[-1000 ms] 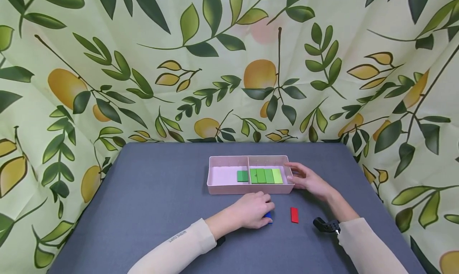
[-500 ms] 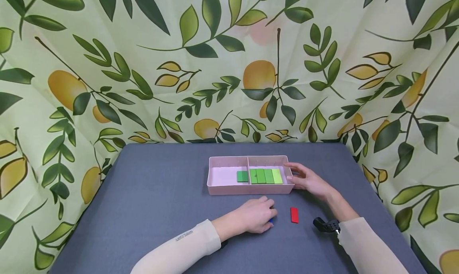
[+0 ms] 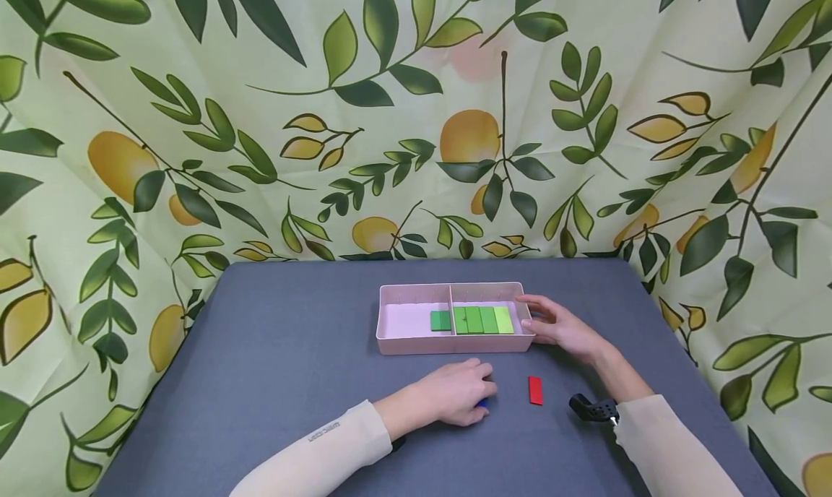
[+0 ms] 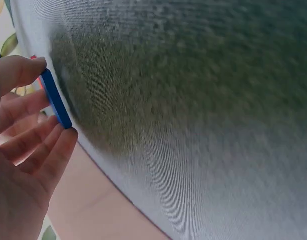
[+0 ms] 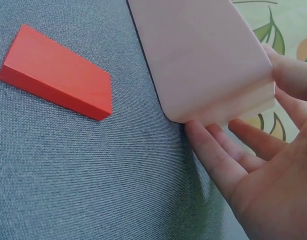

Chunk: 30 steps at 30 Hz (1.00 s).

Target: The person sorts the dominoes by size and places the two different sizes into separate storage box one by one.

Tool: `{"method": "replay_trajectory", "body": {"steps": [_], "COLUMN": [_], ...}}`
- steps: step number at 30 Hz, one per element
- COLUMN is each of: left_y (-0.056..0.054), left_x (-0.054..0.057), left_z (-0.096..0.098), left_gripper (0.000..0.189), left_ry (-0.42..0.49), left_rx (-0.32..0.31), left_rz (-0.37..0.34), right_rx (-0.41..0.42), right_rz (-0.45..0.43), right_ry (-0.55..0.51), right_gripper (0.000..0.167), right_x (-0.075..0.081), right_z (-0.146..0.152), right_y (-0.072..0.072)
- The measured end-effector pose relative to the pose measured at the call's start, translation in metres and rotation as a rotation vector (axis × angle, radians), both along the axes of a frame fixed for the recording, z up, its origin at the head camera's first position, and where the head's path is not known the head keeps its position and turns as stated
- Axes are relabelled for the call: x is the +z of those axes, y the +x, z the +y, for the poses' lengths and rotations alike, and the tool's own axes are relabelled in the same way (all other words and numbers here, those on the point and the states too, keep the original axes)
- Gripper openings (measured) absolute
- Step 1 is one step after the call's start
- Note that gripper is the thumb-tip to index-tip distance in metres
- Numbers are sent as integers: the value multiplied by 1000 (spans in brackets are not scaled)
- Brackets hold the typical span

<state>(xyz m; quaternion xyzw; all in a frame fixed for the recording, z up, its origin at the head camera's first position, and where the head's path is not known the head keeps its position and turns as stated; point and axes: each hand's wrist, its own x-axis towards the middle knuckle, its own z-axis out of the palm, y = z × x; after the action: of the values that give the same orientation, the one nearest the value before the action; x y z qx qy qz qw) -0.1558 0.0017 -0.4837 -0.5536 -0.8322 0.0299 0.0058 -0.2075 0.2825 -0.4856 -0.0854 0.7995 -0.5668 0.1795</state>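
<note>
Thumb and fingertips of my left hand (image 3: 455, 394) pinch a small flat blue block (image 4: 56, 99), seen nearly edge-on in the left wrist view. In the head view only a bit of blue shows below the fingers, close over the table in front of the box. My right hand (image 3: 564, 329) holds the right end of a pink two-part box (image 3: 455, 345), its thumb and fingers spread around the end wall (image 5: 218, 55). Inside, a dark green block (image 3: 440, 321) lies in the left compartment, and several lighter green blocks (image 3: 481, 321) stand side by side in the right one.
A red block (image 3: 535, 391) lies on the grey-blue tablecloth (image 3: 292, 338), between the two hands and nearer than the box. Behind the table hangs a leaf-patterned cloth (image 3: 403, 121). A black wrist strap (image 3: 591, 408) sits at the right cuff.
My left hand has drawn slightly back from the box, toward the table's near side, with the blue block in its fingers. The right hand, the box and the red block stay in place.
</note>
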Motion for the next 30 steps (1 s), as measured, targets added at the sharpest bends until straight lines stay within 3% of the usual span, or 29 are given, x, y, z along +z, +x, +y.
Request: {"method": "replay_trajectory", "body": {"steps": [3, 9, 17, 30], "left_y": [-1, -4, -8, -19], "left_x": [3, 10, 28, 54], "left_z": [-5, -17, -29, -51], "left_gripper": [26, 19, 18, 12], "left_ry": [8, 12, 33, 66], "left_rx": [-1, -18, 14, -1], "left_rz": [-7, 44, 69, 103], "right_rx": [-1, -3, -6, 1], "right_rz": [-3, -2, -7, -2], "right_ry": [-1, 7, 6, -4], "right_gripper": [65, 66, 66, 67], "right_x": [1, 1, 1, -3], "right_z": [-1, -1, 1, 2], "right_y": [0, 2, 1, 0]}}
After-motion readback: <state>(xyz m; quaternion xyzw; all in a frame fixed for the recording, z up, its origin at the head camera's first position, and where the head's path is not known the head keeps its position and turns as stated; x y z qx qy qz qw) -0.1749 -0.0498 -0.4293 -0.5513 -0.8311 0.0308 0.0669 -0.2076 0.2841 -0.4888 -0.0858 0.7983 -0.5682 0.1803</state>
